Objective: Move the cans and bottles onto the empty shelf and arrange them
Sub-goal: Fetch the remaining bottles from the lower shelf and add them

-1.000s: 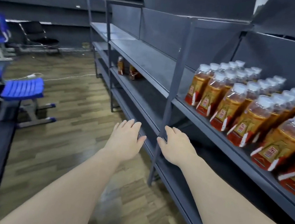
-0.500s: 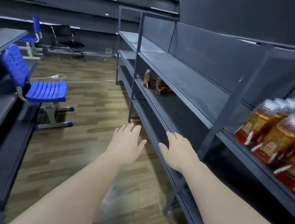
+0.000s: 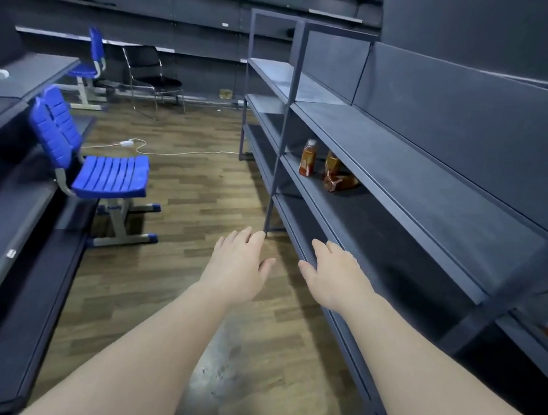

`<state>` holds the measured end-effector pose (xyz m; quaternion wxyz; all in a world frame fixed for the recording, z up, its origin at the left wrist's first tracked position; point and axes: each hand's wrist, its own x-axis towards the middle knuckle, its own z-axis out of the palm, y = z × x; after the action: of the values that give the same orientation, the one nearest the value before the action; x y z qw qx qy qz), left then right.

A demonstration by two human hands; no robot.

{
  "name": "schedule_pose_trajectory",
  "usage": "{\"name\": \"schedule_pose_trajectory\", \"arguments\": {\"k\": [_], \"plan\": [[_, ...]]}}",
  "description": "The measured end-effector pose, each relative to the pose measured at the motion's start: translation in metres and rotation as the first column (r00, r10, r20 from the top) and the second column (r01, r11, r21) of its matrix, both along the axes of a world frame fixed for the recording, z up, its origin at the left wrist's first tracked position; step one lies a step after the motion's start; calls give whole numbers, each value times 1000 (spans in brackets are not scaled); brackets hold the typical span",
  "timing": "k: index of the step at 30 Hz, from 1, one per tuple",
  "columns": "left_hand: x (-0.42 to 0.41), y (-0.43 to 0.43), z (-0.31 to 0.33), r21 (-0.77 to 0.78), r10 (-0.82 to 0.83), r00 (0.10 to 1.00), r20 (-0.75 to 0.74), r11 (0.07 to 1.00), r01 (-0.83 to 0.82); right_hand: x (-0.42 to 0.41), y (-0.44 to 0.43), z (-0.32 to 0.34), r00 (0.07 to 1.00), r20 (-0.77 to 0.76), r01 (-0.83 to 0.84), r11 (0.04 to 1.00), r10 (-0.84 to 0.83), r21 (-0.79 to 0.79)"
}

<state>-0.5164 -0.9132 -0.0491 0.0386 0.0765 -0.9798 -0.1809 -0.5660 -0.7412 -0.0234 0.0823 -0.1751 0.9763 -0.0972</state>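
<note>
Just below the camera, two bare forearms reach forward side by side. The left hand is flat, palm down, fingers straight and close together, thumb out to the side. It holds nothing and hangs over the wooden floor. The right hand is likewise flat and empty, its straight fingers lying over the front edge of the lower shelf of the dark grey rack. Whether it touches that edge cannot be told. The two thumbs point at each other, near but apart.

Left of the hands the floor runs as an open aisle between the rack on the right and dark shelving on the left. A blue chair stands partway into the aisle from the left, and a white cable lies across the floor beyond it.

Farther along the rack, three bottles of amber drink sit on the middle shelf near an upright post. Two stand, and one lies on its side just beside them. The top shelf above shows its flat grey board along its whole length. By the far wall stand a black chair and a second blue chair.
</note>
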Motion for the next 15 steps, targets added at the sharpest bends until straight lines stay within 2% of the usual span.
{"name": "schedule_pose_trajectory", "arguments": {"k": [15], "plan": [[-202, -84, -6, -118, 110, 993, 34, 987, -105, -230, -87, -19, 994, 46, -100, 993, 103, -65]]}}
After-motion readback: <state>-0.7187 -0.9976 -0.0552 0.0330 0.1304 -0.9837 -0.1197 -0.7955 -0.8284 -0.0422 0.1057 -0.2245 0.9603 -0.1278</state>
